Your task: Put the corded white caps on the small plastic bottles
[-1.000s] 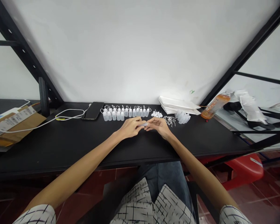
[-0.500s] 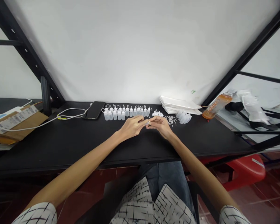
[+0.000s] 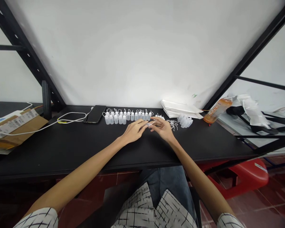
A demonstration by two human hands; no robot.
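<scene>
Over the middle of the black table, my left hand (image 3: 133,130) is closed around a small translucent plastic bottle (image 3: 148,124), mostly hidden by the fingers. My right hand (image 3: 163,128) pinches the bottle's right end, where a thin white strap (image 3: 153,122) shows between thumb and forefinger. Just behind my hands stand rows of small white-capped squeeze bottles (image 3: 120,118) with looped straps. Small white caps (image 3: 160,116) lie partly hidden behind my right hand. Loose white straps (image 3: 173,124) and a group of uncapped bottles (image 3: 185,121) are to its right.
A black phone (image 3: 95,114) and white cable (image 3: 71,118) lie on the left, near a cardboard box (image 3: 19,126). White sheets (image 3: 180,109) are stacked against the wall. An orange drink bottle (image 3: 218,110) leans at the right by the black rack frame (image 3: 249,52).
My right fingers have opened a little and shifted around the bottle's end, so the thin white strap now shows between them. The view has tilted slightly.
</scene>
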